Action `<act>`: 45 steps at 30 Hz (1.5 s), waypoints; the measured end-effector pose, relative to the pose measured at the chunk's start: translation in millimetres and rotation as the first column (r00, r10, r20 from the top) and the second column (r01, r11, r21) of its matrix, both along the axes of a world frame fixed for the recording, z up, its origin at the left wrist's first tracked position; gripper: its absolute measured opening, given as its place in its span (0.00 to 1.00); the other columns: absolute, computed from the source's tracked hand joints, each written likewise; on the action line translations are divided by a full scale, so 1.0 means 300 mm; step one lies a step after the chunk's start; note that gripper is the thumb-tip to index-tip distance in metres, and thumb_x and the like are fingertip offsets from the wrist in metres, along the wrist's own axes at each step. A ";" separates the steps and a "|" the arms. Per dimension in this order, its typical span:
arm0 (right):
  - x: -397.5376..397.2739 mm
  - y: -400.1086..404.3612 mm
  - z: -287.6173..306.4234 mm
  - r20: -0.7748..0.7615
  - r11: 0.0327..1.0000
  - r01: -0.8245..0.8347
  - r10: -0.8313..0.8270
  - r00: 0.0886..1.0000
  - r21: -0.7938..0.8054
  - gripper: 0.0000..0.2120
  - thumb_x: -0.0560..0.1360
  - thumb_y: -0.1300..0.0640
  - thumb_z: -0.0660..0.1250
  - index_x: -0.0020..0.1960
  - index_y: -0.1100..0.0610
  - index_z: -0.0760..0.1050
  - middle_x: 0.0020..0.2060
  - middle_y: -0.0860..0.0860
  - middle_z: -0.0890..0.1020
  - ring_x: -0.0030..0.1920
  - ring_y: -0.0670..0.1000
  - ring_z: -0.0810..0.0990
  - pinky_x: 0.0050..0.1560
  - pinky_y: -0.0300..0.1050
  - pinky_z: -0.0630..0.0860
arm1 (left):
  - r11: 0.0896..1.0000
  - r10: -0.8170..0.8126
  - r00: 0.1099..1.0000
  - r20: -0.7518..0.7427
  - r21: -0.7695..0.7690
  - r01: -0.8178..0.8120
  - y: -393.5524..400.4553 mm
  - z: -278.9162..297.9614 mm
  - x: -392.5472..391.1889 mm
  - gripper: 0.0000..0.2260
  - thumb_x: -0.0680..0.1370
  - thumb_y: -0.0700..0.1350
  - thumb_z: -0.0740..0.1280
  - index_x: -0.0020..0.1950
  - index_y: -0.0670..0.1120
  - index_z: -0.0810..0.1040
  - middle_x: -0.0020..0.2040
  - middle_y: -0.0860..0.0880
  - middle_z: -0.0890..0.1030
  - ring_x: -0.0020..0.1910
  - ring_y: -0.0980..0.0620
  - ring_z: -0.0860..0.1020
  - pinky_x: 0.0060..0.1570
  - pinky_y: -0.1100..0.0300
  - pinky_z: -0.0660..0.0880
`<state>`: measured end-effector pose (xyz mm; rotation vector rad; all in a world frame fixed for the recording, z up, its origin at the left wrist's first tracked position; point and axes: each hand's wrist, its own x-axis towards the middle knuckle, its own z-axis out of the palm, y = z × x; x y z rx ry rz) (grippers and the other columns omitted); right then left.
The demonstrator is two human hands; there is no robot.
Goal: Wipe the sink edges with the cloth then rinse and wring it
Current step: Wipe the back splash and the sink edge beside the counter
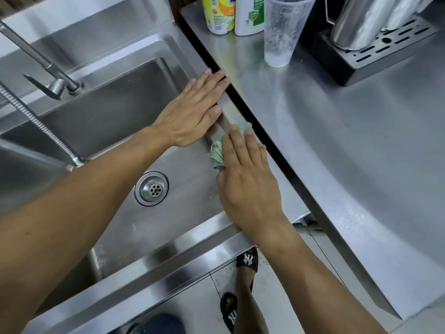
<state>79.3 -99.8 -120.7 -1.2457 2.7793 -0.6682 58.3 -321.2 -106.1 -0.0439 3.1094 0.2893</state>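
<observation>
A steel sink (pixel 183 244) fills the left of the view, with a round drain (pixel 151 188) in its basin. A pale green cloth (pixel 218 154) lies bunched on the sink's right edge. My right hand (pixel 248 179) presses flat on top of it, fingers pointing away from me, so most of the cloth is hidden. Just beyond it, my left hand (pixel 195 109) rests flat on the same right edge, fingers together and nothing in it. The tap (pixel 41 61) stands at the back left, with no water visible.
A steel counter (pixel 349 141) adjoins the sink on the right across a dark gap. At its back stand a clear plastic cup (pixel 281 32), two bottles (pixel 219 14), and a black drip tray with metal jugs (pixel 375 42). A flexible hose (pixel 38 121) crosses the left basin.
</observation>
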 end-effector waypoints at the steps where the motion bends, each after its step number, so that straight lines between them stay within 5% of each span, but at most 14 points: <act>1: 0.017 0.025 0.000 -0.006 1.000 0.019 -0.019 1.000 -0.006 0.29 0.81 0.55 0.49 0.78 0.65 0.64 0.80 0.61 0.63 0.80 0.63 0.59 0.80 0.57 0.51 | 1.000 -0.019 1.000 -0.005 0.013 0.019 0.014 0.001 0.004 0.26 0.87 0.53 0.46 0.85 0.48 0.47 0.85 0.49 0.47 0.83 0.52 0.40 0.81 0.50 0.41; 17: 0.052 -0.022 -0.021 0.004 0.991 0.130 -0.130 0.991 0.031 0.32 0.80 0.52 0.43 0.81 0.62 0.58 0.82 0.59 0.56 0.83 0.61 0.51 0.81 0.55 0.44 | 1.000 0.002 0.999 0.034 0.031 -0.003 0.066 -0.008 0.027 0.25 0.88 0.54 0.45 0.84 0.50 0.49 0.85 0.49 0.46 0.83 0.50 0.42 0.81 0.50 0.42; 26: 0.135 0.068 0.006 0.051 0.972 0.235 -0.235 0.971 0.004 0.30 0.81 0.54 0.48 0.81 0.66 0.58 0.81 0.62 0.58 0.81 0.63 0.55 0.80 0.58 0.51 | 1.000 0.001 0.998 0.065 0.012 -0.002 0.058 -0.006 0.024 0.25 0.88 0.55 0.44 0.85 0.51 0.46 0.85 0.50 0.44 0.83 0.51 0.41 0.81 0.50 0.41; 32: -0.024 -0.014 0.034 0.166 0.999 0.005 -0.010 0.986 0.036 0.28 0.85 0.56 0.54 0.83 0.61 0.53 0.83 0.57 0.52 0.83 0.60 0.47 0.80 0.53 0.40 | 0.995 -0.089 0.996 0.024 0.038 0.088 0.092 -0.019 0.067 0.23 0.88 0.53 0.46 0.84 0.55 0.49 0.85 0.53 0.47 0.83 0.53 0.42 0.80 0.55 0.39; 42: 0.142 0.232 0.039 0.204 0.973 0.224 -0.208 0.957 -0.059 0.27 0.81 0.53 0.51 0.79 0.59 0.66 0.81 0.53 0.63 0.82 0.55 0.55 0.82 0.51 0.48 | 0.994 -0.103 0.995 0.000 0.028 0.103 0.155 -0.031 0.080 0.24 0.87 0.53 0.47 0.84 0.53 0.51 0.85 0.49 0.48 0.83 0.49 0.42 0.82 0.47 0.42; 45: 0.241 0.208 0.045 0.217 0.993 0.102 -0.088 0.972 -0.058 0.26 0.80 0.54 0.54 0.76 0.61 0.70 0.78 0.56 0.68 0.80 0.59 0.61 0.81 0.59 0.56 | 0.989 -0.147 0.989 -0.017 0.000 0.147 0.198 -0.044 0.089 0.24 0.87 0.53 0.47 0.84 0.54 0.53 0.85 0.49 0.50 0.84 0.48 0.45 0.81 0.47 0.42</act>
